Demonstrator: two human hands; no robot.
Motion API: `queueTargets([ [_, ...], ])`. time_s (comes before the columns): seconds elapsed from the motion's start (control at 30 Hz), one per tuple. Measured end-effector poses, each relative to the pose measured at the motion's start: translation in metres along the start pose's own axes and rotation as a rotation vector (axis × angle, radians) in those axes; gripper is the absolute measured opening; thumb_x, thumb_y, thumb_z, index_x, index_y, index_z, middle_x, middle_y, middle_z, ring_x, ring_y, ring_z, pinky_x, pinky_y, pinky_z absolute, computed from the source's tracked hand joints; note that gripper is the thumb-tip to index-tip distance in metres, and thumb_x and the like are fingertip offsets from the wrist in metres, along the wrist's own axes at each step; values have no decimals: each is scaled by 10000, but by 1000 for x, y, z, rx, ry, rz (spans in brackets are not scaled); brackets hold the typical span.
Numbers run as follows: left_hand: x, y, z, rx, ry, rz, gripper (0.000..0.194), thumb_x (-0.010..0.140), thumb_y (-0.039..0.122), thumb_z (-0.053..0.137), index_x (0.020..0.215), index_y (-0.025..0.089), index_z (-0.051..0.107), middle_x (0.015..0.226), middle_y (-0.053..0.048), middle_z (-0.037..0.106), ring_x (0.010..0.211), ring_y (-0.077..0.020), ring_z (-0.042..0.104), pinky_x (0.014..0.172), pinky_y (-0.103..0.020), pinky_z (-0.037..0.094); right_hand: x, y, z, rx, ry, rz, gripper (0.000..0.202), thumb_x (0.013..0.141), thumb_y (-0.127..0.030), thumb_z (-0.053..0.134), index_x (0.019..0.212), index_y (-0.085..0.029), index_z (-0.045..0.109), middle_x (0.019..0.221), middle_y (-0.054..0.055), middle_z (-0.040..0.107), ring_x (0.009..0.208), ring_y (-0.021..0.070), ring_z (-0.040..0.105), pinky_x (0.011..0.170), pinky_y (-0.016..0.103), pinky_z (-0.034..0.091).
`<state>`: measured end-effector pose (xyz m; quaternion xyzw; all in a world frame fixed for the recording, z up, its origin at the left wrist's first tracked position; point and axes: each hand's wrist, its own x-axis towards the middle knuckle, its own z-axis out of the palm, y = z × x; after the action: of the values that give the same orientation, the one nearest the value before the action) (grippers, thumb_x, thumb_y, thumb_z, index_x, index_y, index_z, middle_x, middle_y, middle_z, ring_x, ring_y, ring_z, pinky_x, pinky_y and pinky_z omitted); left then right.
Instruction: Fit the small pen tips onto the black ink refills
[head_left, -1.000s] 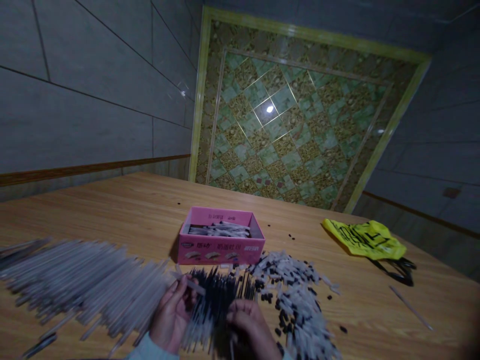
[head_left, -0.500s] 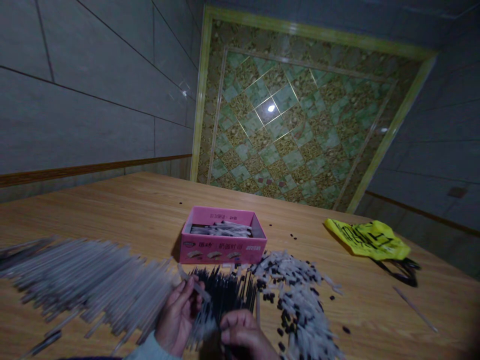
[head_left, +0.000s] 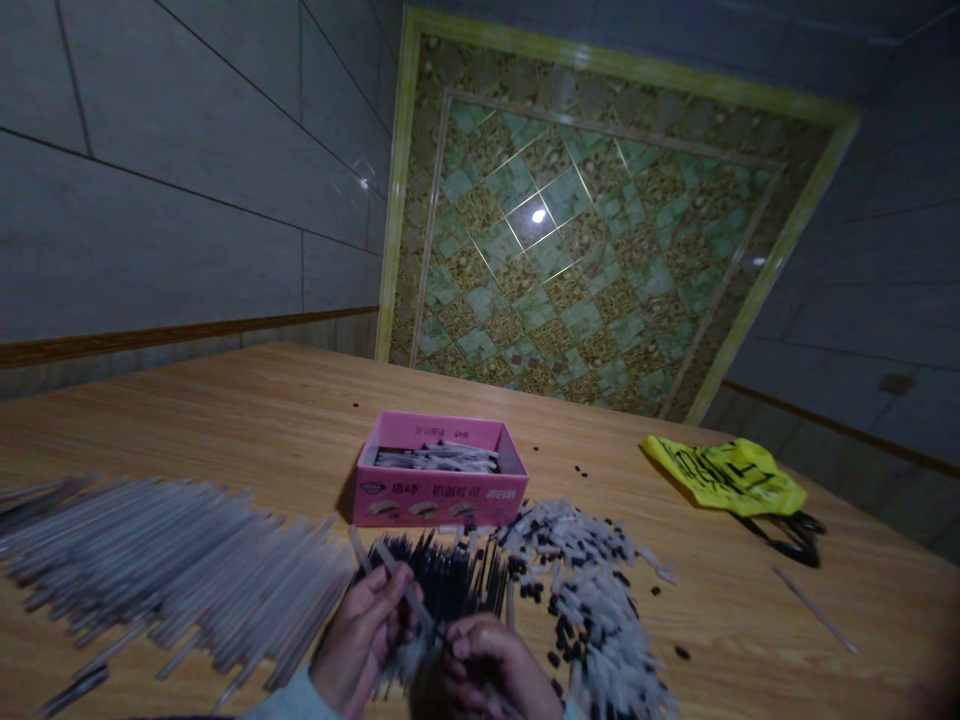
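- The left hand is closed round a clear tube, its long axis running from 11 o'clock at the far end to 5 o'clock at the near end.
- That near end lies at the fingertips of the right hand, which sits at 4 o'clock from the left.
- The right hand is pinched shut on what looks like a thin dark piece at the tube's end; blur and the fingers hide how far the two overlap.
- A second clear tube points to 11 o'clock just beyond the left fingers, seemingly in the same hand.
- Nothing visible stands between the hands; dark-tipped rods lie just beyond and partly beneath them, at 12 o'clock.
- Past those, also at 12, is the pink box with slim sticks inside.
- The spread of clear tubes lies at 10 o'clock, nearer the left hand.
- Small white and black pieces lie at 2 o'clock, nearer the right.
- Well apart, a yellow bag lies at 2 and a lone rod at 3.
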<state>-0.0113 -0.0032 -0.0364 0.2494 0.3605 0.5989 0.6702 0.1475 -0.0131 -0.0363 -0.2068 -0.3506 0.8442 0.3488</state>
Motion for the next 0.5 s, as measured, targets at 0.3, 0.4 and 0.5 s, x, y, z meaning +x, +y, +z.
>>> queueTargets([
  [0.3,-4,9,7,-178,186,-74,134,657,25,655,749,111,611,605,-30,674,442,-77,591,412,-141,486,-2,-15,-1,-469,531,-382,383,745,-515,545,606,-161,508,422,-55,453,330,59,347,362,184,253],
  [0.4,-2,14,5,-293,242,-87,165,736,-39,525,767,102,604,622,-44,685,448,-74,611,407,-122,499,-17,-36,-16,-1098,923,-548,243,779,-388,536,669,-172,548,641,26,602,604,152,548,551,229,377],
  [0.5,-1,14,4,-355,221,-105,189,768,-40,472,772,102,596,635,-47,690,463,-84,628,414,-133,521,-30,-50,-31,-1644,1195,-342,128,793,-247,490,790,-181,600,802,65,653,750,198,592,631,251,375],
])
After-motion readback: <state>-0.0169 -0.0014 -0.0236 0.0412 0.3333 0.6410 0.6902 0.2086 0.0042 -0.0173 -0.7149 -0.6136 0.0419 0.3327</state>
